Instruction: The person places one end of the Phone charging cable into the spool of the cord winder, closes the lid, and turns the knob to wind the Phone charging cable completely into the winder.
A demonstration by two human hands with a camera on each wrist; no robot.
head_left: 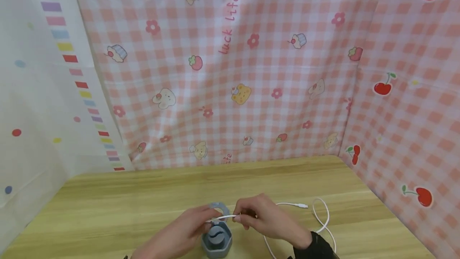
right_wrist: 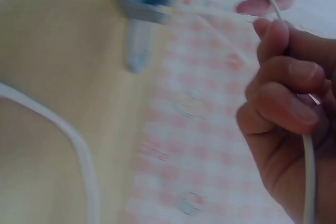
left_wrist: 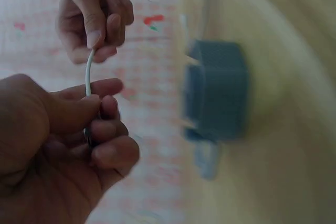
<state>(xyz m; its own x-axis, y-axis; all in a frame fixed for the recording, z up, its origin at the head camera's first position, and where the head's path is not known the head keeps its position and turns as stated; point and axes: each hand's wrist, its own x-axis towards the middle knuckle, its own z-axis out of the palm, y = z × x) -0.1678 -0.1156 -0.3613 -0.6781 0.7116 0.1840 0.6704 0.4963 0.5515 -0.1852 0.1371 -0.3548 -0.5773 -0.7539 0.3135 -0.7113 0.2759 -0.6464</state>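
Note:
A white cable (head_left: 227, 216) stretches between the two hands above a grey-blue hexagonal object (head_left: 217, 242) with a ring-shaped part behind it. My left hand (head_left: 185, 231) pinches one end of this stretch between thumb and fingers; in the left wrist view the thumb of the left hand (left_wrist: 68, 135) presses on the cable (left_wrist: 88, 80). My right hand (head_left: 264, 218) pinches the cable a short way to the right. In the right wrist view the cable (right_wrist: 309, 177) runs down out of the curled fingers of the right hand (right_wrist: 294, 93). The cable's end inside the left hand is mostly hidden.
The rest of the cable lies looped on the wooden table (head_left: 151, 195) at the right, with a white connector (head_left: 301, 206) behind the right hand. A pink checked cloth (head_left: 230, 71) hangs along the back and right; a white cloth (head_left: 39, 91) hangs at the left.

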